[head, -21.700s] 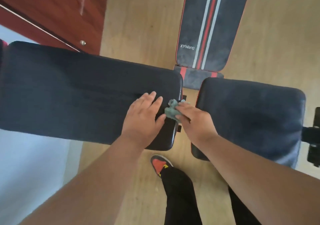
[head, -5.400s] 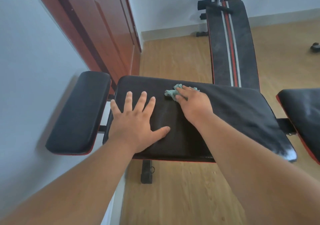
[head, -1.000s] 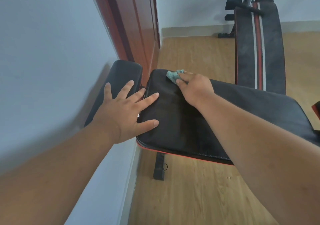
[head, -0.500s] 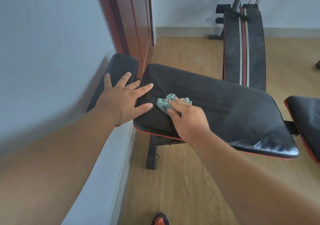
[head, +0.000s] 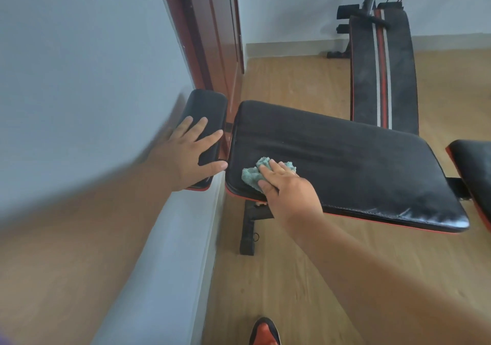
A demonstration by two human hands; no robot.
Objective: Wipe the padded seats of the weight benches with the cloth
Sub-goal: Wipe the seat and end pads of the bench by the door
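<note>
A long black padded bench seat [head: 358, 164] with red trim lies across the middle. My right hand [head: 289, 188] presses a crumpled teal cloth [head: 252, 173] onto its near-left corner, fingers laid over the cloth. To the left, a small black pad [head: 204, 110] of the same bench sits against the wall. My left hand [head: 190, 150] rests flat on that small pad with fingers spread, thumb reaching toward the gap between the two pads.
A grey wall and a red-brown door [head: 212, 33] stand close on the left. A striped sit-up bench [head: 382, 73] lies behind, another black pad [head: 473, 164] at the right edge. The bench leg [head: 248, 235] stands on the wooden floor, my shoe [head: 265, 331] below.
My right hand has drawn the cloth from the far-left corner back to the near-left corner of the seat. My left hand slid off the seat's edge onto the small pad.
</note>
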